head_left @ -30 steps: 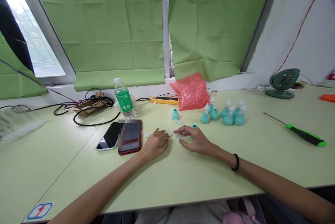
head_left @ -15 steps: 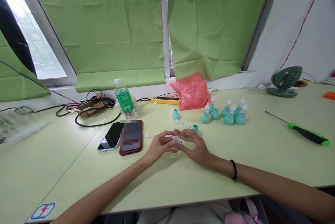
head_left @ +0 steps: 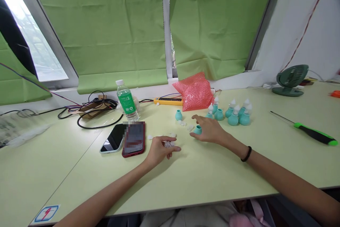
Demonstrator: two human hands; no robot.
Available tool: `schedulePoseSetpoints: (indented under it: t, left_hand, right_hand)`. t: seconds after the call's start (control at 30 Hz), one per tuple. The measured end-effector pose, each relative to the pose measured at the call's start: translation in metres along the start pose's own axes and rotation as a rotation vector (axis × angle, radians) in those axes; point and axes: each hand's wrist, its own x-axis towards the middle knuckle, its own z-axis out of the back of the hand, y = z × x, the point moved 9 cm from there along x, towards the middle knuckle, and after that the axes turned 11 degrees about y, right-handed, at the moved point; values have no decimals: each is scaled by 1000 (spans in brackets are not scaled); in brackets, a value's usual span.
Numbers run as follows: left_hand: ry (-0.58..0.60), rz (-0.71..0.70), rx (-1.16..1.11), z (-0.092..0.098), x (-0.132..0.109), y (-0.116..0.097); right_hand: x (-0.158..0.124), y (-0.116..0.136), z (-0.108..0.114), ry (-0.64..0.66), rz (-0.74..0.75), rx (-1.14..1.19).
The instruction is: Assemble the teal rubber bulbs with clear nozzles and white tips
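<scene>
My left hand (head_left: 158,151) is closed around a small translucent white piece (head_left: 169,144) above the table (head_left: 148,191). To its right, my right hand (head_left: 211,129) has thumb and fingers spread on either side of a teal bulb (head_left: 197,130) with an open top; whether they touch it is unclear. Another open teal bulb (head_left: 179,115) stands farther back, with small white pieces (head_left: 182,123) in front of it. Several teal bulbs with white pointed tips (head_left: 233,118) stand together at the right. An open-topped teal bulb (head_left: 219,114) is just behind my right hand.
Two phones (head_left: 113,138) and a water bottle (head_left: 126,103) are on the left, near black cables (head_left: 90,126). A red bubble-wrap bag (head_left: 198,92) and yellow device (head_left: 168,102) lie at the back. The screwdriver (head_left: 315,134) and green fan (head_left: 290,80) are at the right.
My hands have come apart. The right one moved right and away from me, opening around the teal bulb; the left one moved slightly left with the white piece.
</scene>
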Motion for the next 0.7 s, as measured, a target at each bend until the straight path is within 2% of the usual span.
schedulePoseSetpoints:
  t: [0.07,0.17,0.3,0.4,0.53,0.6,0.7]
  left_hand:
    - [-1,-2,68,1,-2,-4]
    - [21,-64,68,-1,-3,-16]
    - [189,-98,-150,-15,-1,-20]
    - [265,-78,-287,-22,1,-17]
    - [166,-101,-270,-12,3,-16]
    - [99,-91,-244,-5,3,-14]
    - [66,-101,-221,0,2,-17]
  right_hand:
    - [2,-8,-17,151,-51,-13]
    - [1,1,-23,218,21,90]
    - [-6,38,-6,111,233,310]
    - [-13,54,5,2,320,409]
    - [-18,60,3,-18,369,461]
    - [-20,63,-3,23,388,477]
    - [-22,68,-12,113,408,490]
